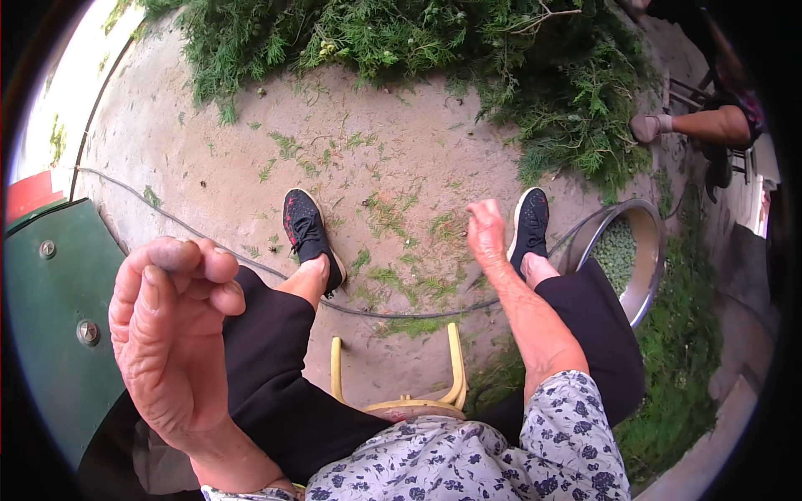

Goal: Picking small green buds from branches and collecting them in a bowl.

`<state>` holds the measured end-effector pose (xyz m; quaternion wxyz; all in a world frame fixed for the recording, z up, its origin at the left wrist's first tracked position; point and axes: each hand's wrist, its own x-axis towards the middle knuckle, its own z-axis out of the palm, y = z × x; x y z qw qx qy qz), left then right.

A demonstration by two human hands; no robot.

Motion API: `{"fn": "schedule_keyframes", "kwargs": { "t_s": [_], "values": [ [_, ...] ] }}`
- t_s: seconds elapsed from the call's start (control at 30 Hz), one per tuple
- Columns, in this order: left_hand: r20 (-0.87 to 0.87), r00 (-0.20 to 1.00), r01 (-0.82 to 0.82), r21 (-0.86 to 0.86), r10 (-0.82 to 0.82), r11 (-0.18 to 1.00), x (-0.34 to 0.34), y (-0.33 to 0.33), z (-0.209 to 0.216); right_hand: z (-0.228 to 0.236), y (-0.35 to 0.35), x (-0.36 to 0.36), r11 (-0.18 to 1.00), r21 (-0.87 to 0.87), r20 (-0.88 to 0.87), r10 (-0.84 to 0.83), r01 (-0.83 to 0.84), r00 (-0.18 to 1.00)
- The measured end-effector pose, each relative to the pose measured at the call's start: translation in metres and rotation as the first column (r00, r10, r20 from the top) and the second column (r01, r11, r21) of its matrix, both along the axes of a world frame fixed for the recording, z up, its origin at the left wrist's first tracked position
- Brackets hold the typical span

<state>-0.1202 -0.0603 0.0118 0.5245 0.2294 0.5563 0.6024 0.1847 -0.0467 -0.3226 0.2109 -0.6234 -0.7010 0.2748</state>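
Note:
My left hand [180, 334] is raised close to the camera at the left. Its fingers curl in toward the thumb, and nothing shows in the palm. Out over the ground between my feet, beside my right shoe [530, 221], is my right hand [486, 234]. Its fingers are bent together, and what they hold, if anything, is too small to make out. To the right of my right knee a metal basin [650, 259] leans at a tilt, with many small pale-green cones or seeds [614, 255] in it. Leafy evergreen branches [384, 37] lie heaped ahead.
Green sprigs [388, 213] litter the ground. A dark cable [393, 316] crosses it near my feet. Yellow chair legs [455, 359] show below me. A green panel with round studs [58, 292] stands left. Another person's leg [710, 127] is at far right, near more greenery [681, 351].

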Motion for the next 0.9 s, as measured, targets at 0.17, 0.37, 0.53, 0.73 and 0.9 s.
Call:
{"fn": "schedule_keyframes", "kwargs": {
  "t_s": [0.17, 0.37, 0.53, 0.73, 0.9],
  "values": [
    [0.016, 1.0, -0.009, 0.001, 0.009, 1.0, 0.003, -0.002, 0.003, 0.071, 0.055, 0.164, 0.813, 0.357, 0.428, -0.581, 0.46, 0.693],
    [-0.018, 1.0, 0.006, 0.009, -0.006, 1.0, 0.002, -0.004, 0.004, 0.081, 0.056, 0.203, 0.69, 0.273, 0.757, -0.584, 0.671, 0.292],
    [-0.06, 0.997, 0.044, -0.02, -0.045, 0.999, 0.011, 0.002, -0.006, -0.031, 0.105, 0.106, 0.97, 0.186, 0.191, -0.191, 0.155, 0.963],
    [-0.152, 0.985, 0.074, -0.04, -0.079, 0.996, 0.02, 0.008, -0.001, -0.077, 0.148, -0.02, 0.988, 0.144, 0.275, 0.007, -0.048, 0.962],
    [-0.141, 0.985, 0.091, -0.037, -0.096, 0.995, 0.024, 0.014, -0.004, -0.089, 0.106, 0.004, 1.0, -0.01, 0.282, 0.003, 0.0, 0.959]
  ]
}}
